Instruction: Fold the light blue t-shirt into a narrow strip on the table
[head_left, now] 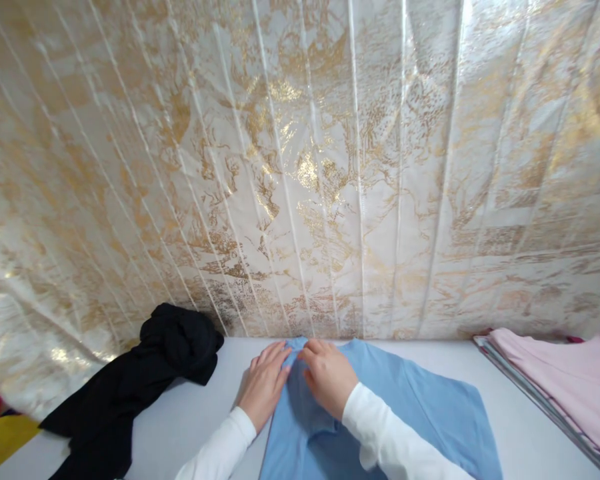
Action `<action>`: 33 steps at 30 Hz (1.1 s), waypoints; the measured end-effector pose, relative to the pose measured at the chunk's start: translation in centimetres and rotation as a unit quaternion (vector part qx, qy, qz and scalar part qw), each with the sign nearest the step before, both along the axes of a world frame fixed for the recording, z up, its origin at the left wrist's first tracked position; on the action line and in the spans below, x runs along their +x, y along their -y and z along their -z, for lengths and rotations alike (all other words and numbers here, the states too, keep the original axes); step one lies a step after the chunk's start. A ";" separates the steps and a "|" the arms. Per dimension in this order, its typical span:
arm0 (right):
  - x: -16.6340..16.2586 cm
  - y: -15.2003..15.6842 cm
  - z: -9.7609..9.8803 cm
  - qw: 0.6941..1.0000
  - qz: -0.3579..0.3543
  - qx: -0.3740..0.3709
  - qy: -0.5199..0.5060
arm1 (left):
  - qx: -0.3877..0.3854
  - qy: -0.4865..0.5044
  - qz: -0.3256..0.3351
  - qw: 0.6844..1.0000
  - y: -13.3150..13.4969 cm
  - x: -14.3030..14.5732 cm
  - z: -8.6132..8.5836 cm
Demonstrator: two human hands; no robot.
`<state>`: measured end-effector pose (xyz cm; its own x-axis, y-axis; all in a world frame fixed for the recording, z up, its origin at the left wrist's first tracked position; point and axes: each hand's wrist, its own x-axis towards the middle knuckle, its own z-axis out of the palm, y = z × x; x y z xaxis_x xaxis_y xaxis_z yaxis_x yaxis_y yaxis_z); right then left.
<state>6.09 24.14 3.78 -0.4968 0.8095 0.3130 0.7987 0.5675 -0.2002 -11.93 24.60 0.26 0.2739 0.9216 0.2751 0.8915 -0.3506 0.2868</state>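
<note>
One blue garment (425, 407) on white table (185, 417) | left hand (266, 379): outstretched, loose, at its edge | right hand (330, 377): fingers curled, cannot tell whether grasping

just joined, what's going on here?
A person is handling a blue garment on a white table. The left grip lies along its left edge, the right grip on top with bent fingers, both near the far end. Whether either pinches the cloth isn't clear. A crumpled black garment lies to the left, and a pile of clothes, pink on top, to the right.
</note>
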 end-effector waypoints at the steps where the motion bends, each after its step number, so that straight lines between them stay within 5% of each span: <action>1: -0.2 0.9 0.1 1.000 -0.024 -0.005 0.000 | 0.012 0.013 -0.006 1.000 -0.5 -0.4 -0.4; 7: 0.1 4.1 6.0 0.984 -0.174 0.028 0.002 | 0.026 0.008 -0.025 0.999 -3.4 -1.3 -1.9; 13: -0.2 3.4 11.3 0.967 -0.166 0.193 0.010 | 0.026 -0.034 -0.017 0.999 -4.9 -0.4 -1.2; 24: -0.5 4.1 11.2 0.969 -0.149 0.198 0.022 | 0.092 -0.089 -0.058 0.990 -5.6 -1.2 -1.4; 33: -0.3 4.6 10.4 0.978 -0.161 0.126 0.047 | 0.084 -0.131 0.014 0.988 -5.6 0.2 -1.1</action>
